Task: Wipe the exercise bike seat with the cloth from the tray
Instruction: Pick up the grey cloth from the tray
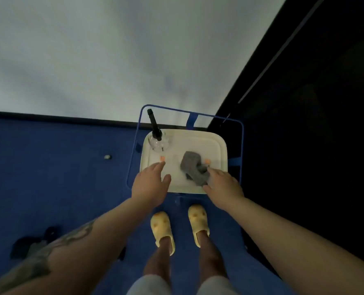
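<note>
Two hands over tray [220, 145], right hand [223, 186] — seemingly — pinching cloth [192, 167]

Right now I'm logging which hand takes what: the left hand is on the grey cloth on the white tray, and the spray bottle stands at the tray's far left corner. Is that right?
One detail is off. The head view shows the right hand on the grey cloth, not the left. The left hand hovers open over the white tray. The spray bottle does stand at the tray's far left corner.
</note>
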### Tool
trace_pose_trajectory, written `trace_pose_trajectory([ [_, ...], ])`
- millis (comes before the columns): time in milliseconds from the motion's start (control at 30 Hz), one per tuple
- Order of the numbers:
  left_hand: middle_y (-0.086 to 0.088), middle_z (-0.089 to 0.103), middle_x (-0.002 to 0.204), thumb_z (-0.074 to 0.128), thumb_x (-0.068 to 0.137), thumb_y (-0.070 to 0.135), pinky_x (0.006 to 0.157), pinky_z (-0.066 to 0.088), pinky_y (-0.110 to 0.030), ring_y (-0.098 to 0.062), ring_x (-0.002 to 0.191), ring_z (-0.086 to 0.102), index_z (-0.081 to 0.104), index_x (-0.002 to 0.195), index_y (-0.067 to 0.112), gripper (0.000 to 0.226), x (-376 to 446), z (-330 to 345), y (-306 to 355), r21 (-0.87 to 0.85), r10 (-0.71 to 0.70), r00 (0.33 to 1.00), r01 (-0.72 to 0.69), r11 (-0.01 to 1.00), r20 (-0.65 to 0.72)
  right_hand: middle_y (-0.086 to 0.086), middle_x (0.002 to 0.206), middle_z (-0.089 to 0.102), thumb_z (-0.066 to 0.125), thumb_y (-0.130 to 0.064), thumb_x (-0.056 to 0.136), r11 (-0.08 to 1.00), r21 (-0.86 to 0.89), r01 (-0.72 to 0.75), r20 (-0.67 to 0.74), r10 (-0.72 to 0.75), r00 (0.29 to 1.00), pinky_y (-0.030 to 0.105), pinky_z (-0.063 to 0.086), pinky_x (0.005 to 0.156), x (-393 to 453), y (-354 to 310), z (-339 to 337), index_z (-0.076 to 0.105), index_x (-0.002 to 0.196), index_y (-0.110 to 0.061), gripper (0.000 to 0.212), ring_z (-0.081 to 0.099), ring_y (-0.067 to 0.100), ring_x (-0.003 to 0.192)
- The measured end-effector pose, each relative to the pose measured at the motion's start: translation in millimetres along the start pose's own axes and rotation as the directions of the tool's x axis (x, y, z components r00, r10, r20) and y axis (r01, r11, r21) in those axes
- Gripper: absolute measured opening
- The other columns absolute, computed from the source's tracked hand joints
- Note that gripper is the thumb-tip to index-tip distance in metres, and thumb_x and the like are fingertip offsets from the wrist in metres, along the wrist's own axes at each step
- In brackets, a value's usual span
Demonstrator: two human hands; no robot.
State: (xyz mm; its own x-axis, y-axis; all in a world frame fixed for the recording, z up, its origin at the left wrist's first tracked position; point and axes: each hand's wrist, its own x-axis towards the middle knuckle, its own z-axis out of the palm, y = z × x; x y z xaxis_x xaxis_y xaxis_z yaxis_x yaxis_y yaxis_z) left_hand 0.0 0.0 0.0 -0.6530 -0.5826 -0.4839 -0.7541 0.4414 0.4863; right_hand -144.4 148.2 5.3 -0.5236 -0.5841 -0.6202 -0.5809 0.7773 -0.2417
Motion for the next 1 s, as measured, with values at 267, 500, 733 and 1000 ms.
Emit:
trace_pose_trajectory([
  [267,-0.002,0.042,0.146,0.042,0.09,0.033,0.106,0.034,-0.044,-0.025,0.125,0.045,0.034,0.142,0.021,0.054,19,65,-17,-0.17,-0.18,0.984,0.179,0.969,0.013,0.009,0.149,0.037,0.056,-0.033,0.092,1.0,-0.008,0.007,-0.102,-0.007,0.995,0.04,0.029,0.11,60,-4,37,0.046,0.134,-0.012,0.048,0.028,0.025,0.14],
  [500,-0.002,0.044,0.145,0.044,0.09,0.031,0.108,0.026,-0.038,-0.022,0.131,0.039,0.037,0.14,0.019,0.052,22,78,-17,-0.204,-0.185,0.98,0.168,0.964,-0.067,0.007,0.097,0.064,0.066,-0.023,0.084,0.998,0.005,0.067,-0.259,-0.064,0.964,0.036,0.037,0.076,71,-1,55,0.058,0.091,-0.012,0.015,0.055,0.027,0.098],
  [733,-0.001,0.048,0.14,0.046,0.089,0.032,0.102,0.037,-0.046,-0.026,0.115,0.053,0.04,0.138,0.019,0.051,16,53,-6,-0.271,-0.19,0.976,0.155,0.95,-0.108,0.002,0.072,0.049,0.058,-0.01,0.087,0.987,0.047,0.151,-0.306,-0.13,0.943,0.031,0.027,0.064,60,-7,40,0.04,0.077,-0.016,0.022,0.05,0.023,0.07],
  [1000,-0.001,0.051,0.136,0.048,0.091,0.031,0.103,0.036,-0.045,-0.023,0.117,0.049,0.041,0.137,0.021,0.048,-17,-9,16,-0.28,-0.148,0.973,0.094,0.955,-0.177,-0.001,0.079,0.052,0.052,-0.018,0.092,0.943,0.172,0.283,-0.404,-0.194,0.894,0.03,0.029,0.051,16,-26,-18,0.04,0.084,-0.018,0.015,0.049,0.017,0.069],
])
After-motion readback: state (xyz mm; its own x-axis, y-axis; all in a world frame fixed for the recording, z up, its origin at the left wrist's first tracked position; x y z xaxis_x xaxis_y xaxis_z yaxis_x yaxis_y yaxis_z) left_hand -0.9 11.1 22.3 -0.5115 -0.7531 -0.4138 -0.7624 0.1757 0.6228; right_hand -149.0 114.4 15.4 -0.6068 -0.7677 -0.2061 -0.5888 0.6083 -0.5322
